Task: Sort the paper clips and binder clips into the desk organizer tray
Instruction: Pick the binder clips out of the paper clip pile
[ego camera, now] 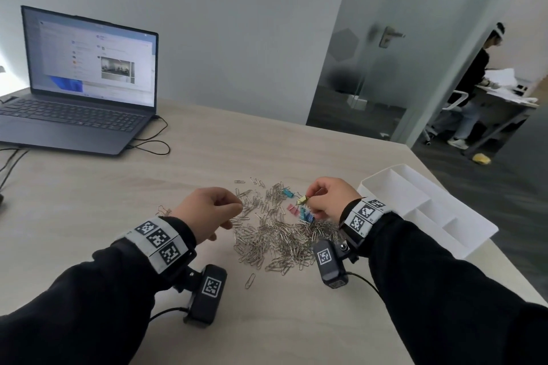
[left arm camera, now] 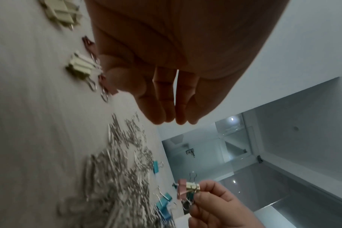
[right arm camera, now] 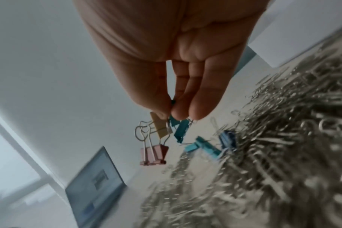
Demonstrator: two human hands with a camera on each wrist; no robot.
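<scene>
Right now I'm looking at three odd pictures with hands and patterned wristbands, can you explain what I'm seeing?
No machine here: a person wears three cameras, one on the head and one under each wrist. The wide picture is the head view; the other two look along each palm toward the fingers.

On the pale table lies a heap of silver paper clips with coloured binder clips beside it, such as a pink binder clip. The white organizer tray sits to the right, an open laptop far left.

The right hand pinches a yellow binder clip; other clips seem to hang with it. The left hand hovers curled; whether it holds anything is unclear.
</scene>
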